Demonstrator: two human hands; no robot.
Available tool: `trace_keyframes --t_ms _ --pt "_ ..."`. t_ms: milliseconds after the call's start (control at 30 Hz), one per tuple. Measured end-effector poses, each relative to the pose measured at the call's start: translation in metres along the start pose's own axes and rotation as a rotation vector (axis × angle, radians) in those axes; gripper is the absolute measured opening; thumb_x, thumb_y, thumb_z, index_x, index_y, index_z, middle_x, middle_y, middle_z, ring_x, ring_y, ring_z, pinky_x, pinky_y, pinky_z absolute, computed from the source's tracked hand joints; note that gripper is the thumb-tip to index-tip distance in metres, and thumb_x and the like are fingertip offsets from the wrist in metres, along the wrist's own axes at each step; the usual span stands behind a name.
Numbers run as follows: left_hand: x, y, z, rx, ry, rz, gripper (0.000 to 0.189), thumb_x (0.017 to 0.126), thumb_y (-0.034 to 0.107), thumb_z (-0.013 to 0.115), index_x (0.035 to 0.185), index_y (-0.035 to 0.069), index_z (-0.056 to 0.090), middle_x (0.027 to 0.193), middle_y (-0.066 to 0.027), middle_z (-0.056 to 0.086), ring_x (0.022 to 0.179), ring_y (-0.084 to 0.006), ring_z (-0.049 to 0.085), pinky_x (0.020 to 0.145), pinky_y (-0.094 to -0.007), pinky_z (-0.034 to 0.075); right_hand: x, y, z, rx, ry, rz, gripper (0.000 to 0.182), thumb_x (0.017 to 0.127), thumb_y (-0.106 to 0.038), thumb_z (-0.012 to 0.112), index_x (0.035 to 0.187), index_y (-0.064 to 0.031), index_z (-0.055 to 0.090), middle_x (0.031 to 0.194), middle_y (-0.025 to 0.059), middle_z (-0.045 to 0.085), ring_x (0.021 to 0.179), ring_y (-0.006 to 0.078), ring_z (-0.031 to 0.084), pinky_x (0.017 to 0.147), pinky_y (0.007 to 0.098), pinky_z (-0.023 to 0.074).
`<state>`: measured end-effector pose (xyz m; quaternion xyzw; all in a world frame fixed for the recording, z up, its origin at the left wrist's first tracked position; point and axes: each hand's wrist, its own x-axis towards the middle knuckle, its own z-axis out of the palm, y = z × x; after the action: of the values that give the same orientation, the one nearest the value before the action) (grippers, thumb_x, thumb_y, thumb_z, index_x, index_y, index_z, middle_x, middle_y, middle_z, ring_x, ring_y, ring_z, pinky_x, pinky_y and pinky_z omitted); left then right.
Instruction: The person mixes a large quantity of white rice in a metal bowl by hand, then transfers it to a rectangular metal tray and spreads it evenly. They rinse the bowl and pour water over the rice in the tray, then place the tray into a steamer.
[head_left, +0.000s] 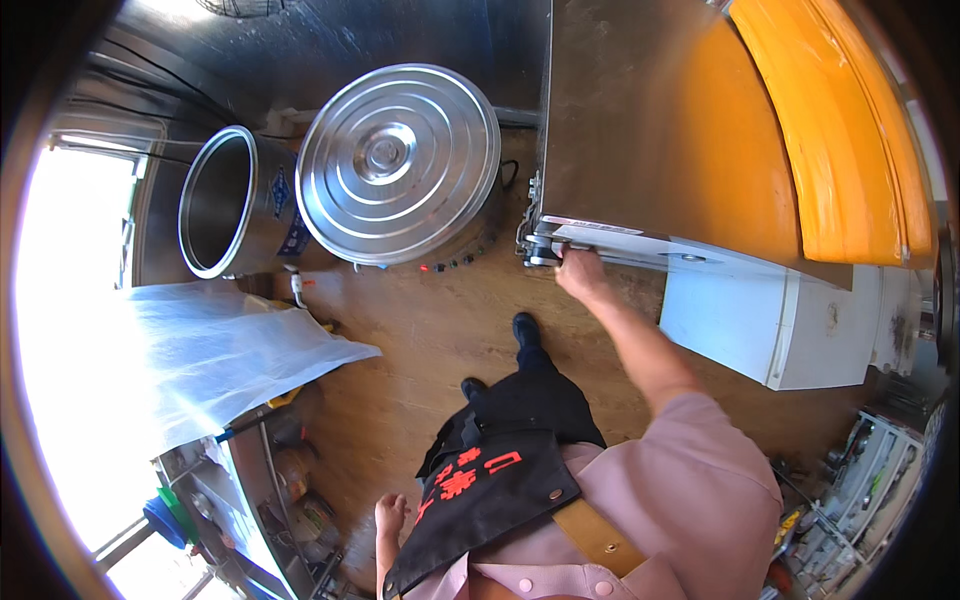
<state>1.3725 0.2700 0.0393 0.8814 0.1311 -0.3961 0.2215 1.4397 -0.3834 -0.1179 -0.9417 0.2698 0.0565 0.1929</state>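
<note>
My right hand (581, 274) reaches forward to the front corner of a tall stainless steel cabinet (637, 127). Its fingers are closed around a dark handle or latch (541, 249) beside the metal hinge fittings; the fingertips are partly hidden. At my left side hangs my left hand (391, 514), loosely curled with nothing visible in it. Ahead of me stands a large round steel cooker with a ridged steel lid (386, 154). A red light and several knobs (450, 262) show on its lower front.
An uncovered steel barrel (217, 202) stands left of the cooker. Translucent plastic sheeting (247, 352) drapes over a rack (262, 465) by the bright window. White cabinets (750, 322) jut out at right. Orange wrapped material (840, 135) lies atop the steel cabinet. A wire shelf (862, 487) stands behind right.
</note>
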Motion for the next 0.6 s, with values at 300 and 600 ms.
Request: trace_keyframes --t_ms 300,600 --pt "0.036 0.024 0.005 -0.376 0.147 -0.129 0.021 0.095 0.017 0.055 0.101 -0.002 0.063 0.084 -0.0094 0.068 0.067 -0.0155 0.067 0.057 -0.0261 0.051 -0.071 0.073 0.075 0.331 -0.166 0.532 0.038 0.078 -0.021 0.076 0.106 -0.0003 0.059 0.092 0.0183 0.069 0.091 0.0329 0.066 0.082 0.0428 0.0507" --pt "-0.032 -0.013 0.033 -0.126 0.177 -0.222 0.025 0.092 0.018 0.059 0.091 -0.006 0.065 0.070 -0.0094 0.067 0.065 -0.0163 0.067 0.057 -0.0306 0.050 0.065 0.053 0.387 0.841 0.023 0.908 0.075 0.074 -0.025 0.085 0.135 -0.0023 0.048 0.117 0.0152 0.065 0.107 0.0262 0.061 0.093 0.0386 0.0468"
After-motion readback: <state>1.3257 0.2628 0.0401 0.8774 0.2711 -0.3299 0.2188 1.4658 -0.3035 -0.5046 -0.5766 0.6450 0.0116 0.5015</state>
